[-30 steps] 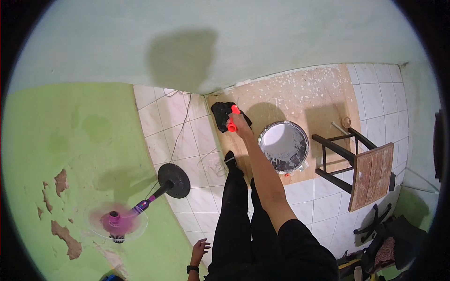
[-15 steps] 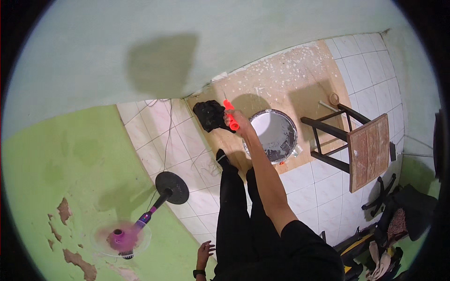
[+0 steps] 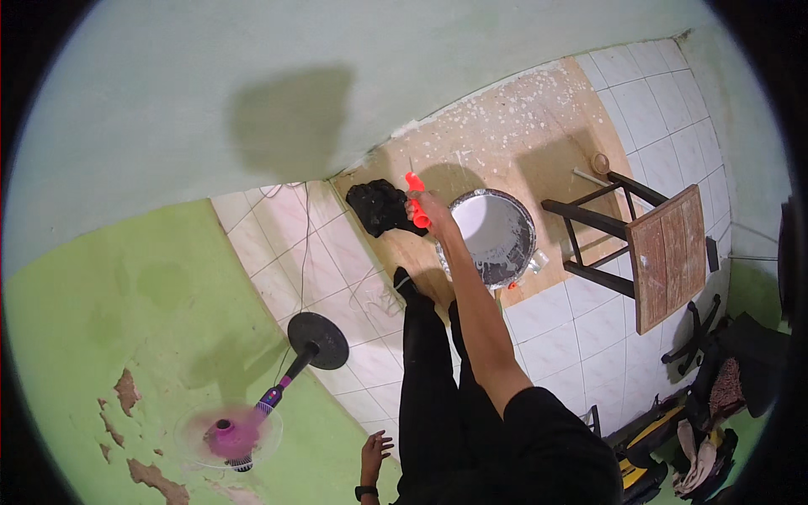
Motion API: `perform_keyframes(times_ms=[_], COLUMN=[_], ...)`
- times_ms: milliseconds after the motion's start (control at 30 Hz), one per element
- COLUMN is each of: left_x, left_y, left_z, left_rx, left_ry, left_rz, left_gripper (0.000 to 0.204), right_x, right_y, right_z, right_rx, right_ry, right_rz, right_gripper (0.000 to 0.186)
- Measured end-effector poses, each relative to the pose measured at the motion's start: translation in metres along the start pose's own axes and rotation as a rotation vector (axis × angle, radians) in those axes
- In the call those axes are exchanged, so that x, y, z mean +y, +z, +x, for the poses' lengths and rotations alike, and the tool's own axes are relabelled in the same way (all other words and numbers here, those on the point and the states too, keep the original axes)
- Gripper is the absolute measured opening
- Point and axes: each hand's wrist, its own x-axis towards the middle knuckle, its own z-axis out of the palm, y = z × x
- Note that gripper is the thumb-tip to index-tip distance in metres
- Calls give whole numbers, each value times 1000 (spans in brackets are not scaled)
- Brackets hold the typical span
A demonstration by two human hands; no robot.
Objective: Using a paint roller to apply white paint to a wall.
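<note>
My right hand (image 3: 431,210) reaches forward with its fingers wrapped round an orange-handled tool (image 3: 417,215). A thin metal end sticks out past the handle toward the wall; I cannot make out the tool's exact kind. Just right of and below that hand stands a round paint bucket (image 3: 532,220), its rim smeared, with whitish paint inside. A crumpled black plastic bag (image 3: 374,208) lies left of the hand on the floor sheet. My left hand (image 3: 374,450) hangs low beside my left leg, holding nothing, its fingers apart.
Under the bucket lies a paint-spattered tan sheet (image 3: 539,109). On the right stands a wooden stool (image 3: 671,257) with dark legs; a tape roll (image 3: 601,163) is behind it. A pink pedestal fan (image 3: 231,433) stands left, its cord on the tiles. Bags (image 3: 652,446) pile up lower right.
The view has shifted slightly. My right hand still grips the orange-handled tool beside the bucket, and the tool's thin end now shows more plainly. My left hand still hangs low.
</note>
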Motion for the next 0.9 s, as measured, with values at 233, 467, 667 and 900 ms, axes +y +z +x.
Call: perform_keyframes(times_ms=[233, 467, 667, 900], left_x=[1, -1, -3, 34], left_y=[3, 2, -8, -9], left_z=[0, -1, -1, -2], left_rx=[-4, -22, -28, -26], left_ry=[6, 39, 19, 74], left_rz=[2, 18, 38, 55], left_gripper=[38, 39, 39, 39], right_x=[-9, -21, 4, -9], right_y=[-28, -24, 0, 19], right_z=[1, -1, -74, -167], right_rx=[43, 53, 28, 54], right_ry=[-48, -37, -108, -84], right_rz=[-112, -93, -284, -166], right_gripper=[10, 9, 17, 15])
